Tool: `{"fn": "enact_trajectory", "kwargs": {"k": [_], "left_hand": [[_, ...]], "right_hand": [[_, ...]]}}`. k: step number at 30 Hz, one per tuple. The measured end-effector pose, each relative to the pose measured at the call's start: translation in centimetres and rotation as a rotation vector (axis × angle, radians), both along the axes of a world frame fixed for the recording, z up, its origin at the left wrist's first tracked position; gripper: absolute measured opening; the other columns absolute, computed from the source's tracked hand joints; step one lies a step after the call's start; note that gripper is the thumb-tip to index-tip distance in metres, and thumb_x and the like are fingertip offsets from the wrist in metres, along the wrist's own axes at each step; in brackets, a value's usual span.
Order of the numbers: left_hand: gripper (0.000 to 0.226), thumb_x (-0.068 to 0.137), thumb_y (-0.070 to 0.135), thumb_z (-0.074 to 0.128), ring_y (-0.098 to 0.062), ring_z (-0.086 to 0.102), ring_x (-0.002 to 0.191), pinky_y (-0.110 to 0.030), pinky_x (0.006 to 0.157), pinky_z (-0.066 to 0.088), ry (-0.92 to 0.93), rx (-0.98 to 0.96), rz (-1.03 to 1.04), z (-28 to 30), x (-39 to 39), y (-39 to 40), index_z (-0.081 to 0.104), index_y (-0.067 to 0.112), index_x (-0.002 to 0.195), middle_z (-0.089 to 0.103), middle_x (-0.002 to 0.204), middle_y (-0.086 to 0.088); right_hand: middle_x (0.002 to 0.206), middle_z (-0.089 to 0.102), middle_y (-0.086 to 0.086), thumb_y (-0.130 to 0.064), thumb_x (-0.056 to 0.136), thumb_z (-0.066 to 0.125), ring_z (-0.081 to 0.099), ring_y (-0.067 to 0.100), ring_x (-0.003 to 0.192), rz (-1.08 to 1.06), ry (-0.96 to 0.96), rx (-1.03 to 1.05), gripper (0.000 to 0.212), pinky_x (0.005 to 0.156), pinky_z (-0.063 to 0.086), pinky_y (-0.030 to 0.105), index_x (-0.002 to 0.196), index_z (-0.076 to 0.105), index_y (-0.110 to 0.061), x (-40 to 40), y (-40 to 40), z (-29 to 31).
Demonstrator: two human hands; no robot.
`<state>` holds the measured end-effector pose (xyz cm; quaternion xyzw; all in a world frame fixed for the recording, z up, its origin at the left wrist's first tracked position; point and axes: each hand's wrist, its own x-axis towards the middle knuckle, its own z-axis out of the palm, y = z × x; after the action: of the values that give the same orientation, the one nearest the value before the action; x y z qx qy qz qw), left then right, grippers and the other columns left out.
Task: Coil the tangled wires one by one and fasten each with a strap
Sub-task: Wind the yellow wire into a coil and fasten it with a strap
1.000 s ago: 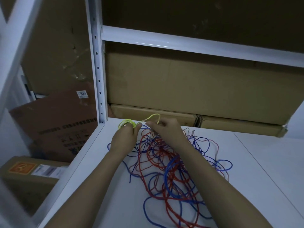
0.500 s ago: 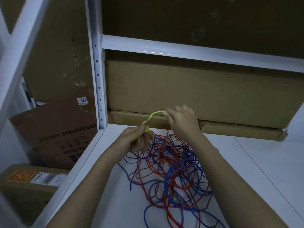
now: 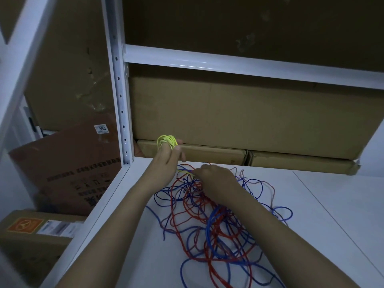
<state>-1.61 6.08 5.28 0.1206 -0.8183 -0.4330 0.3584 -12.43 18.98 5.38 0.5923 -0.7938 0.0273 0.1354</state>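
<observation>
The left hand holds the yellow wire coiled round its raised fingers, while its loose tail runs down and rightward to the right hand, which pinches it just above the red and blue tangle.

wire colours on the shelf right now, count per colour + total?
Yellow wire: 1, coiled round the left hand's fingers
Red wire: at least 1, in the tangle
Blue wire: at least 1, in the tangle
Strands per colour in the tangle cannot be separated.
Total: 3 colours
</observation>
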Motion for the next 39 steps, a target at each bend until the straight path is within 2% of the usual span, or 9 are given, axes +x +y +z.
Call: {"fn": "enact_trajectory", "kwargs": {"k": [3,8,13,18,21,25,29,33,39], "left_hand": [[0.031,0.099,0.033,0.031,-0.016,0.048,0.085,-0.036,0.081,0.041,-0.067,-0.222,0.076,-0.2,0.0,-0.3,0.045,0.014,0.079,0.051,0.095,-0.009],[0.044,0.095,0.044,0.028,-0.026,0.044,0.067,-0.050,0.067,0.043,-0.194,-0.358,0.105,-0.5,0.1,-0.9,0.041,0.005,0.078,0.045,0.075,-0.015],[0.057,0.093,0.055,0.027,-0.026,0.052,0.073,-0.045,0.077,0.046,-0.302,-0.240,-0.005,-0.7,0.8,0.2,0.050,0.004,0.082,0.052,0.078,-0.014],[0.081,0.083,0.079,0.014,-0.016,0.059,0.068,-0.038,0.079,0.048,-0.337,-0.098,-0.152,-0.7,0.9,1.5,0.063,0.015,0.080,0.064,0.068,-0.005],[0.076,0.087,0.077,0.013,-0.006,0.053,0.057,-0.023,0.073,0.043,-0.289,0.013,-0.213,-0.4,0.6,2.3,0.061,0.026,0.057,0.058,0.054,0.003],[0.070,0.100,0.052,0.017,-0.002,0.039,0.045,-0.014,0.056,0.033,-0.214,0.085,-0.118,0.0,0.5,2.4,0.035,0.026,0.038,0.043,0.044,0.006],[0.073,0.103,0.040,0.018,-0.001,0.038,0.041,-0.008,0.049,0.031,-0.161,0.125,-0.126,0.3,0.6,2.7,0.037,0.028,0.034,0.039,0.041,0.008],[0.073,0.096,0.060,0.014,-0.016,0.047,0.049,-0.029,0.071,0.047,-0.138,0.222,-0.323,0.8,0.5,3.9,0.053,0.020,0.049,0.044,0.046,-0.002],[0.076,0.077,0.084,0.030,-0.016,0.041,0.046,-0.034,0.070,0.034,-0.106,0.438,-0.334,-0.2,-0.6,4.1,0.053,0.015,0.055,0.045,0.043,0.004]], "right_hand": [[0.108,0.060,0.006,-0.004,0.093,0.041,0.056,0.025,0.100,0.003,0.175,0.026,0.031,0.065,0.034,0.031,0.117,0.058,-0.012,-0.1,0.5,0.5],[0.087,0.058,0.004,-0.019,0.093,0.055,0.050,0.019,0.083,0.348,0.079,-0.134,0.020,0.060,0.035,0.030,0.095,0.071,-0.007,-0.2,1.8,1.6],[0.075,0.066,-0.009,-0.020,0.080,0.076,0.056,0.000,0.066,0.293,-0.561,-0.264,0.008,0.060,0.043,0.013,0.085,0.073,-0.016,0.0,3.4,4.3],[0.063,0.062,-0.005,-0.008,0.077,0.074,0.056,0.001,0.055,0.210,-1.268,-0.528,0.011,0.056,0.046,0.014,0.072,0.065,-0.013,0.2,3.4,5.8],[0.059,0.060,-0.001,-0.014,0.071,0.070,0.056,0.006,0.052,0.213,-1.618,-0.589,0.007,0.053,0.047,0.013,0.070,0.063,-0.014,-0.6,3.2,5.6],[0.064,0.067,0.000,-0.013,0.066,0.068,0.062,0.007,0.059,0.272,-1.605,-0.443,0.008,0.062,0.052,0.015,0.064,0.073,-0.019,-1.4,4.4,5.8],[0.075,0.071,-0.006,-0.006,0.074,0.071,0.066,0.005,0.075,0.268,-1.246,-0.365,0.013,0.076,0.052,0.018,0.080,0.072,-0.018,-1.3,5.4,6.9],[0.080,0.069,-0.009,-0.002,0.083,0.068,0.063,-0.005,0.076,0.253,-0.949,-0.679,0.015,0.075,0.048,0.011,0.083,0.070,-0.017,-0.7,4.0,7.2],[0.090,0.068,0.007,-0.017,0.096,0.054,0.062,0.014,0.078,0.051,-1.073,-0.652,0.019,0.072,0.051,0.030,0.094,0.069,-0.029,-1.3,2.6,0.9]]}}
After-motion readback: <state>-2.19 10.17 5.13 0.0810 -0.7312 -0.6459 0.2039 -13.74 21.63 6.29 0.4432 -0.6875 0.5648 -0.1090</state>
